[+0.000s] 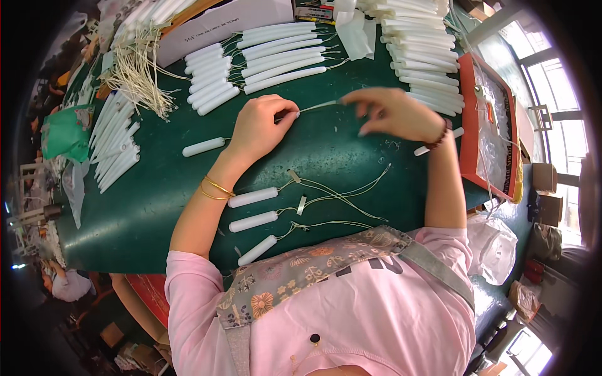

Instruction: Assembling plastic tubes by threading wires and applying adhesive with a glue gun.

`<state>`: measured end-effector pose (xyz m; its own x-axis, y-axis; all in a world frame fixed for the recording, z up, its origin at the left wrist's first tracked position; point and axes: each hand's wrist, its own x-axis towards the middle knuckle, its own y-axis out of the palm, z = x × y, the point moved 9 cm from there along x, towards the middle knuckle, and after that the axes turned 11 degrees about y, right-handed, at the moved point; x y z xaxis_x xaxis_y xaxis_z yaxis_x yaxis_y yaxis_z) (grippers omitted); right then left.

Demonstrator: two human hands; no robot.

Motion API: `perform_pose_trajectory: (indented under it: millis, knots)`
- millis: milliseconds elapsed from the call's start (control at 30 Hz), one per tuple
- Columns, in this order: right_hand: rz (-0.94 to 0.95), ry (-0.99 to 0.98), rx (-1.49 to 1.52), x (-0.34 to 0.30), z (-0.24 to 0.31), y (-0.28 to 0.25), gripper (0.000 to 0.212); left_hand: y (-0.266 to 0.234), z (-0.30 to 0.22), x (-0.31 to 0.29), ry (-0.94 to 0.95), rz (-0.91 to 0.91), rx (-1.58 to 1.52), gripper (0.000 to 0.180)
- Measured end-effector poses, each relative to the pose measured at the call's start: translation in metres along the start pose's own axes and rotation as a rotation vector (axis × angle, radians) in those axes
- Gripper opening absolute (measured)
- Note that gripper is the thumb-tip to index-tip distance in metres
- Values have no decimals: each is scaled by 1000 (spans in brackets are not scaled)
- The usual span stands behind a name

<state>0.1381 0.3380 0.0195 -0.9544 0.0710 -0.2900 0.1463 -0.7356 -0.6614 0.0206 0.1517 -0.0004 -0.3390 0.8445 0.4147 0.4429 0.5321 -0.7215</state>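
My left hand [266, 122] is closed, pinching a thin cream cord [320, 106] between thumb and fingertips. From under this hand the cord leads to a smooth white stick [204, 147] on the left. My right hand [401, 113] is at the cord's far end, slightly blurred, with index finger and thumb apart. The cord's tip meets the index fingertip; I cannot tell whether it is gripped. Closer to me lie three white sticks [253, 221] with cords [342, 194] and small pale tags [301, 204]. Another white stick [456, 133] lies partly hidden under my right wrist.
Rows of white sticks [285, 53] cover the green table [138, 219] at the back. More sticks are stacked at back right [426, 62] and far left [116, 163], beside a bundle of cords [141, 75]. An orange-red box [465, 119] borders the right.
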Motion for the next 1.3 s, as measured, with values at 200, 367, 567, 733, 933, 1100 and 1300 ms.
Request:
perform_pose_trajectory:
  millis: [200, 367, 567, 733, 933, 1100, 1300]
  knots:
    - [-545, 233, -619, -33, -75, -65, 33, 1, 4, -2, -87, -68, -113, 9]
    - [-585, -7, -418, -11, -23, -40, 23, -2, -3, -1, -40, -129, -141, 7]
    - [-512, 102, 283, 3, -18, -26, 27, -10, -15, 2, 45, -168, -114, 6]
    - [-72, 378, 602, 12, -22, 17, 36, -13, -25, 2, 184, -189, 41, 4]
    - [-86, 324, 597, 25, -35, 25, 28, -12, -27, 2, 243, -174, 158, 2]
    - [-483, -93, -48, 15, -9, 6, 38, -3, -19, -1, 221, -112, 236, 2]
    - [-383, 68, -159, 2, -20, -19, 32, -11, -13, -4, 186, -159, 229, 2]
